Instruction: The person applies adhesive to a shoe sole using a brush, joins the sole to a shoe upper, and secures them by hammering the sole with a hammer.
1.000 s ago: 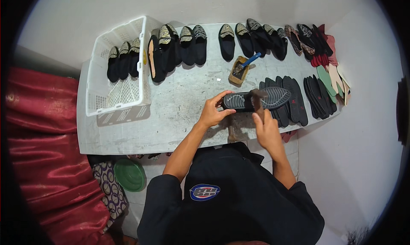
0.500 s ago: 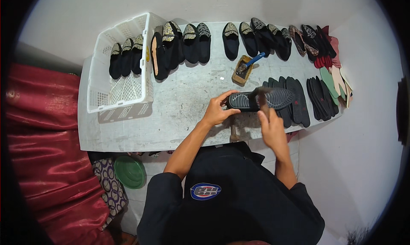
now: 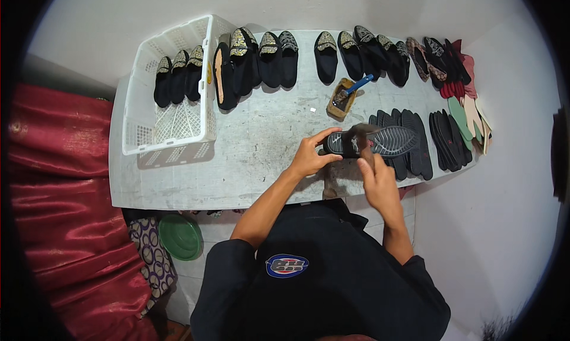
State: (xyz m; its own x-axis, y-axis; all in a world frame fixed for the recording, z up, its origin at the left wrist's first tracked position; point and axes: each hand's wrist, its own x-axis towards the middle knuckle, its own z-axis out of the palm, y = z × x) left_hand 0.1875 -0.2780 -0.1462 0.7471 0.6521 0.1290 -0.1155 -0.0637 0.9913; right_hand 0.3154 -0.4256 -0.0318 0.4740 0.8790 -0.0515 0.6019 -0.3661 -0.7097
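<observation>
Sole side up, a black shoe (image 3: 392, 140) lies across the near middle of the table, its ridged outsole showing. My left hand (image 3: 310, 154) is closed around its left end, thumb and fingers on opposite edges. In my right hand (image 3: 380, 177) is a hammer (image 3: 366, 144), gripped by its brown handle. The dark hammer head, slightly blurred, is over the middle of the sole; whether it touches cannot be told. Below the shoe, near the table's front edge, a brownish post-like piece (image 3: 329, 189) shows in part.
Loose black soles (image 3: 420, 145) lie right of the shoe, with another stack (image 3: 449, 140) beyond. A glue tray (image 3: 340, 103) holds a blue-handled brush (image 3: 360, 84). Black slip-on shoes (image 3: 326, 57) line the back. A white plastic basket (image 3: 211, 82) stands left; insoles (image 3: 460, 118) lie far right.
The shoe and my left hand have shifted slightly to the right. My right hand stays in nearly the same place, the hammer head now over a point nearer the sole's middle.
</observation>
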